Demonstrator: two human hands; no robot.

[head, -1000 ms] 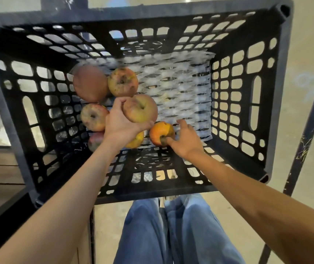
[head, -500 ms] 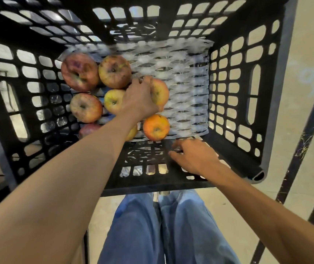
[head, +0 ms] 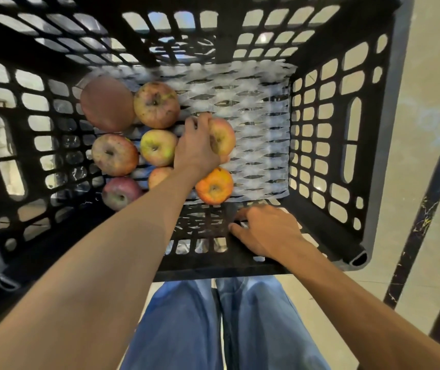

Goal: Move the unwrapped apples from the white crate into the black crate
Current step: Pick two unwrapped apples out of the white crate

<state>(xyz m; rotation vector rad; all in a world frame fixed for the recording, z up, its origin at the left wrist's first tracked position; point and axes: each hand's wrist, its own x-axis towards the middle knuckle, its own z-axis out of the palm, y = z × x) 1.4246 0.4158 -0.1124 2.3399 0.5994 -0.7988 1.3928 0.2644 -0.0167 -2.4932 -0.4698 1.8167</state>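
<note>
Looks down into black crate (head: pixel 371 156). At left on its floor, cluster of unwrapped apples (head: pixel 115 154), touching one another. At centre, left hand (head: pixel 197 145) inside the crate, fingers curled over red-yellow apple (head: pixel 224 134), gripping it above white foam mesh liner (head: pixel 261 124). Just below, orange apple (head: pixel 215 186) on the liner's front edge. Further right, right hand (head: pixel 269 231) against the crate's front wall, fingers loosely spread, holding nothing. Far right, dark metal posts (head: pixel 427 217).
</note>
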